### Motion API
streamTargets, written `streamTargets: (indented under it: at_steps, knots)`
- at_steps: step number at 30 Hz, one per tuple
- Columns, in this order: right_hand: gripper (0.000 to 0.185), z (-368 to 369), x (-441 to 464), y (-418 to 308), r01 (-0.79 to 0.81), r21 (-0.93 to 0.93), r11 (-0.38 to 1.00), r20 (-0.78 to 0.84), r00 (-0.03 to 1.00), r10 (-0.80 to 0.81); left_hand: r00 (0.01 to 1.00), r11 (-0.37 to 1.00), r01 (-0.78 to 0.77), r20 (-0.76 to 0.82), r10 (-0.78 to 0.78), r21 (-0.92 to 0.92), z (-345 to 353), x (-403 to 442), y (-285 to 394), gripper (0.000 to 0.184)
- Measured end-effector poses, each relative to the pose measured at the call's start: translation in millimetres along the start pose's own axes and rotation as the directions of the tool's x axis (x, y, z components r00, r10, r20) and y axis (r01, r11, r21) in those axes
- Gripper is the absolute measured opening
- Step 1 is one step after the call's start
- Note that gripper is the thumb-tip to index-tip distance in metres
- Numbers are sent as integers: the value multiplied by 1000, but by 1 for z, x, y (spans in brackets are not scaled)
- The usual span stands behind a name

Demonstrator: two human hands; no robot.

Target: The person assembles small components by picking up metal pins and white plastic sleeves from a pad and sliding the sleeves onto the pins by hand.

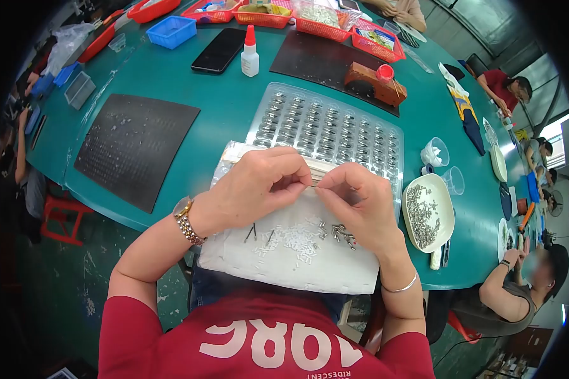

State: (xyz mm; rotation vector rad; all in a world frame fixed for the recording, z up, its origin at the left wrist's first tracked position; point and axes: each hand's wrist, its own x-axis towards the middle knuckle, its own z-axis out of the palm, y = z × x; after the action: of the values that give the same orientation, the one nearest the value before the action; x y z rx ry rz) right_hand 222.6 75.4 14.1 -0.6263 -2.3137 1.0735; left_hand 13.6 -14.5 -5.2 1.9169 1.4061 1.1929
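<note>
While the left hand and right hand are pinching something too tiny to tell, shiny bits are sitting in rows mid-frame, and white bits are lying loose below the hands.

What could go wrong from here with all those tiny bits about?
The loose white pieces lie close to the left hand and right hand, so a brush might scatter them. The pale board juts past the table's edge; a bump could spill them onto the floor.
</note>
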Motion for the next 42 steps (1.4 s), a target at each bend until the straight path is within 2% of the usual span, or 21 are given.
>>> streamTargets:
  at_steps: [4,7,10,13,16,19,28,31,34,37,40,42]
  knots:
    - [11,10,3,10,261,-172,950,-56,960,-274,1000,998,-28,-8,28,50,2,-1,1,7]
    - [13,4,1,7,63,-59,996,-22,998,-64,999,999,39,19,-39,-27,1,0,-1,7]
    - [12,-8,2,-1,-56,123,991,24,998,54,990,988,123,75,-117,-88,-1,2,3,7]
    - [13,-32,2,-4,-192,103,976,261,952,159,984,976,167,78,-157,-137,-1,2,2,7]
    - [12,-36,3,7,123,77,989,376,915,-144,980,972,186,96,-173,-141,-2,2,4,7]
    - [11,-34,2,5,125,5,992,406,907,-116,982,974,176,101,-162,-142,-2,2,3,7]
    - [12,-31,2,7,182,-32,983,355,921,-159,983,976,168,102,-154,-137,-2,2,0,6]
    - [11,-31,0,-1,-71,55,996,314,948,50,985,979,155,100,-143,-133,-2,2,2,6]
    - [9,-26,-1,0,-56,67,996,275,961,36,985,979,152,96,-140,-135,-2,1,1,7]
    - [10,-25,0,-4,-193,96,976,254,953,164,989,980,132,87,-120,-149,-1,1,1,6]
    - [11,-14,1,2,-21,96,995,41,999,18,989,979,135,86,-123,-155,-1,1,1,6]
    - [11,-7,2,5,14,98,995,-32,999,-11,989,979,135,80,-123,-156,-1,1,1,6]
